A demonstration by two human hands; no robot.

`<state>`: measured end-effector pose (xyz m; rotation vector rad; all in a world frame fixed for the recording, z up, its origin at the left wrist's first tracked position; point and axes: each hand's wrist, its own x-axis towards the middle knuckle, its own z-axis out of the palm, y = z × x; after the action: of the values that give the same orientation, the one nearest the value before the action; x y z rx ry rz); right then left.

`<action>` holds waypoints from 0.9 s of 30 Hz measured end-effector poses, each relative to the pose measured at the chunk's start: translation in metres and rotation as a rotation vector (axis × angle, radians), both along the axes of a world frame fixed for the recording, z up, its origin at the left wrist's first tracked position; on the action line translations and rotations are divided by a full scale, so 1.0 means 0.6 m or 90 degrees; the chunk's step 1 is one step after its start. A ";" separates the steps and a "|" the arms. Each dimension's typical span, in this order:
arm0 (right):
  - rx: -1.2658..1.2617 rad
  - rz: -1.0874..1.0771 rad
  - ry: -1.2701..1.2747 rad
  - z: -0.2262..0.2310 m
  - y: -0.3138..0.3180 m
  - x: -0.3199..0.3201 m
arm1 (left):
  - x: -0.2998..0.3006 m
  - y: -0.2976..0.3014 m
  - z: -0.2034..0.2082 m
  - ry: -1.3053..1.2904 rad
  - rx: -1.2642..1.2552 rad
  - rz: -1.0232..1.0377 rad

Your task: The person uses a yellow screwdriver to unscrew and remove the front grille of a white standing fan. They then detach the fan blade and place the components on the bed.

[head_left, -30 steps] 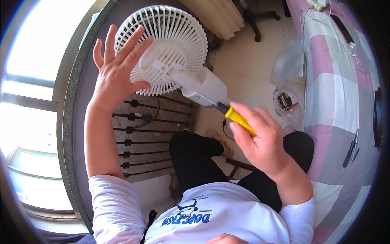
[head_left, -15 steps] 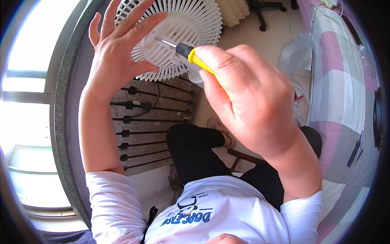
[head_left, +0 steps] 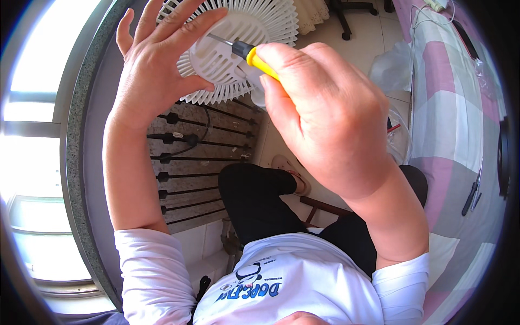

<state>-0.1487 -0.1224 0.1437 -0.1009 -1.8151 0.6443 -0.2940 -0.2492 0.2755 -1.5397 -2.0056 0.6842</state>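
At the top stands a white slotted fan point(head_left: 253, 38), its ring of thin radial ribs around a slotted round housing. My left hand point(head_left: 154, 65) lies spread against its left side, fingers and thumb apart. In my right hand point(head_left: 333, 116) is a screwdriver point(head_left: 260, 63) with a yellow and black handle and thin metal shaft. Its shaft points up and left, with the tip over the fan's housing just below my left index finger. Whether the tip touches a screw is too small to tell.
To the left runs a window ledge point(head_left: 81, 108). Black horizontal bars point(head_left: 195, 176) stand below the fan. On the right, a checked bed cover point(head_left: 444, 124) bears another screwdriver point(head_left: 471, 197). Clear plastic bags point(head_left: 391, 67) and a chair base point(head_left: 345, 21) are farther back.
My right hand and the screwdriver have shifted slightly up and left, the tip rising on the fan's housing. My left hand stays spread on the fan.
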 end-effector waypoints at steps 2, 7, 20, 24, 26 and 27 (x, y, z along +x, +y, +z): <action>-0.001 -0.004 0.004 0.001 -0.001 -0.002 | 0.000 0.000 0.000 -0.007 0.006 -0.004; -0.002 -0.015 0.005 0.003 -0.002 -0.003 | 0.006 0.002 -0.005 0.008 0.015 0.005; 0.060 -0.096 -0.127 0.041 -0.012 0.012 | 0.001 0.003 -0.005 -0.003 0.017 0.002; 0.146 -0.144 -0.166 0.055 -0.008 0.024 | 0.011 0.007 0.004 -0.031 0.005 0.011; 0.195 -0.159 -0.172 0.059 -0.004 0.027 | 0.011 0.006 0.002 -0.035 0.019 -0.009; 0.218 -0.167 -0.172 0.061 -0.003 0.028 | 0.008 0.006 -0.001 -0.040 0.027 -0.022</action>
<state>-0.1318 -0.1241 0.1802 -0.1989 -2.1006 0.1326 -0.2889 -0.2453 0.2750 -1.5854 -2.0207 0.5828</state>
